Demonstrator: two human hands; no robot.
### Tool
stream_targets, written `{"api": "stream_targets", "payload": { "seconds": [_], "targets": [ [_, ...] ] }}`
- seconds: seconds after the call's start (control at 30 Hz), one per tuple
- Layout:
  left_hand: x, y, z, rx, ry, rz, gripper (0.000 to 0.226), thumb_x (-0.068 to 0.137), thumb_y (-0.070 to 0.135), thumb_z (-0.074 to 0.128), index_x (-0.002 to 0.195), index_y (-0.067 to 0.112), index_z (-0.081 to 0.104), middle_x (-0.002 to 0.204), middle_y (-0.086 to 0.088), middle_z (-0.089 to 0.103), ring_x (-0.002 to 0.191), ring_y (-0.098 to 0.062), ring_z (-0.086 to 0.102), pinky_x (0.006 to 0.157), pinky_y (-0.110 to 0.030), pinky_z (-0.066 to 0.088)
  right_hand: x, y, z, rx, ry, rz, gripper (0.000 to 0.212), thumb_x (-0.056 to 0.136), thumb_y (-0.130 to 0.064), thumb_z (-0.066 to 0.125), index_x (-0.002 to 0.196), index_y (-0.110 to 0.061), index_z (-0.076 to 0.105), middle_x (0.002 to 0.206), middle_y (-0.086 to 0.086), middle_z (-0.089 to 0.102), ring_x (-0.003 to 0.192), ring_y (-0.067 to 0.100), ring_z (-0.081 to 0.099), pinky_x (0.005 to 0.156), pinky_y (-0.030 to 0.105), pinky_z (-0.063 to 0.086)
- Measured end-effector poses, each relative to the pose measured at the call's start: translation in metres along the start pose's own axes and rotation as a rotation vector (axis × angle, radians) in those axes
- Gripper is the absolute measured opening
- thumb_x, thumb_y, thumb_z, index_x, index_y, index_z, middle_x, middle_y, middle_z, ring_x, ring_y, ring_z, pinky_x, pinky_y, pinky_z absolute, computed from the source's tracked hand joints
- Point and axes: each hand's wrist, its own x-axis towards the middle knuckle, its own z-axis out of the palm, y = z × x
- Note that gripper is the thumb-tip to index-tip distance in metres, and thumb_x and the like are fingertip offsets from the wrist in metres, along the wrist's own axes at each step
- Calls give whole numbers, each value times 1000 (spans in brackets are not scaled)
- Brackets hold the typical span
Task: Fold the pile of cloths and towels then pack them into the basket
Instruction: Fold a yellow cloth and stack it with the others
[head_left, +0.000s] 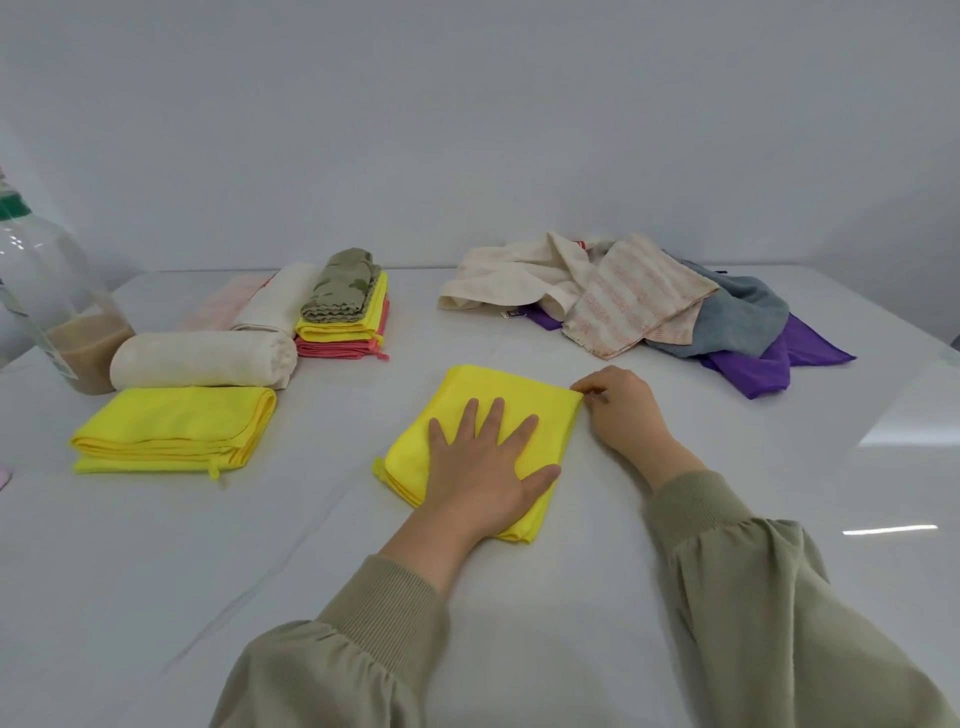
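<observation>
Left hand: the left hand (483, 467) lies flat, fingers spread, pressing down on the folded bright yellow microfibre cloth (493, 384).
Right hand: the right hand (623, 410) has its fingers curled, pinching that cloth's far right corner.
Cloth's place: near centre of the white surface (156, 571).
Far right: loose heap of cream, striped, grey and purple cloths (639, 306).
Left: second folded yellow cloth (171, 426), rolled cream towel (202, 358).

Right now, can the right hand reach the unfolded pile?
Probably yes: the right hand pinches the yellow cloth at its corner, and only bare table lies between it and the pile.
</observation>
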Motion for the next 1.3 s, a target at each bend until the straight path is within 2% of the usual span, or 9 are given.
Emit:
{"api": "stream_targets", "payload": {
  "seconds": [0.13, 0.33, 0.53, 0.67, 0.77, 0.87, 0.97, 1.07, 1.3],
  "targets": [
    [1, 2, -1, 4, -1, -36, 72, 90, 72, 18, 151, 39, 0, 161, 3, -10, 147, -24, -14, 114, -61, -3, -18, -20, -3, 106, 271, -81, 45, 86, 3, 40, 128, -4, 55, 129, 15, 55, 123, 33, 44, 99, 22, 26],
    [0, -7, -3, -37, 28, -101, 75, 91, 70, 15, 153, 29, 8, 161, 7, -2, 148, -23, -9, 113, -61, -3, -25, -24, 11, -407, -353, 44, 49, 102, -42, 19, 150, -33, 18, 160, 0, 9, 147, 25, 2, 115, 53, -1],
    [-8, -40, -14, -82, 76, -171, 61, 95, 61, 25, 145, 27, 34, 154, 3, 28, 137, -26, 25, 107, -44, 28, -33, -32, 7, -343, -92, 95, 56, 101, -41, 31, 150, -17, 17, 159, 8, 11, 145, 27, 10, 116, 47, 9],
    [-18, -33, -30, -211, 239, -237, 57, 94, 61, 33, 99, 17, 69, 100, -3, 64, 101, -26, 56, 76, -33, 41, -40, -37, 9, -114, -48, 51, 51, 100, -35, 38, 146, -13, 30, 153, 9, 30, 141, 27, 24, 115, 42, 18],
    [-20, -42, -38, -267, 440, -276, 49, 96, 54, 37, 102, 19, 70, 99, -4, 68, 97, -26, 59, 74, -31, 40, -40, -35, 4, -106, -89, 34, 52, 99, -29, 40, 148, -15, 28, 156, 9, 24, 143, 26, 18, 117, 44, 14],
    [-13, -46, -32, -275, 522, -88, 47, 99, 45, 33, 130, 20, 57, 130, -1, 58, 122, -22, 46, 95, -35, 38, -43, -43, -1, -155, -155, -98, 51, 101, -27, 36, 150, -22, 21, 160, 2, 9, 147, 22, 5, 118, 44, 4],
    [-2, -41, -13, -138, 181, 33, 57, 101, 49, 22, 151, 22, 22, 160, 1, 17, 147, -21, 8, 116, -44, 13, -51, -53, 7, -267, -362, -235, 53, 102, -39, 27, 152, -28, 12, 161, -4, 1, 147, 18, -4, 117, 47, -1],
    [3, -52, -3, -134, -41, -29, 65, 99, 55, 17, 154, 24, 1, 161, 7, -9, 147, -19, -12, 117, -51, -1, -52, -48, 9, -412, -518, -178, 56, 101, -47, 18, 152, -31, 2, 160, -6, -8, 147, 19, -6, 116, 51, -2],
    [11, -81, 1, -236, 105, -204, 71, 97, 57, 28, 152, 15, 15, 160, -1, 12, 148, -22, 5, 119, -44, 6, -29, -21, 7, -318, -360, -6, 63, 98, -52, 29, 149, -17, 21, 156, 1, 21, 145, 22, 13, 115, 50, 11]
  ]
}}
